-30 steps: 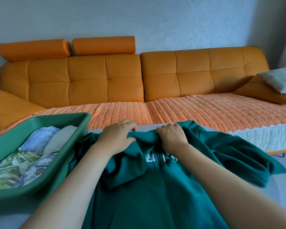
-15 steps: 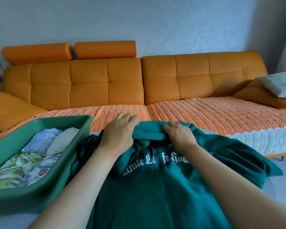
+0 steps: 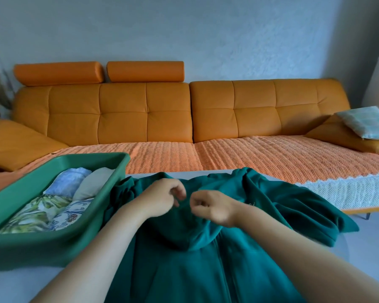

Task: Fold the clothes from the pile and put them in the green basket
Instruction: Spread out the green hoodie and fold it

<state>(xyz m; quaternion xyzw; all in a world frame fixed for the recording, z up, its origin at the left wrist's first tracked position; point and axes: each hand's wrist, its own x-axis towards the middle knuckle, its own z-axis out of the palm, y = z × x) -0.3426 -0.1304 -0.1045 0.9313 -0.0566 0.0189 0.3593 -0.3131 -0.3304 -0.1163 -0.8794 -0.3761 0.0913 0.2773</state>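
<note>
Both left hand (image 3: pixel 162 199) and right hand (image 3: pixel 213 206) pinch hoodie (image 3: pixel 206 270) edge; green basket (image 3: pixel 42 248) abuts.

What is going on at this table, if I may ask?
A person is folding a dark green hoodie spread on the grey table. The left hand and right hand meet at its hood, fingers curled; whether they pinch the fabric is unclear. The green basket beside it holds several folded clothes.
</note>
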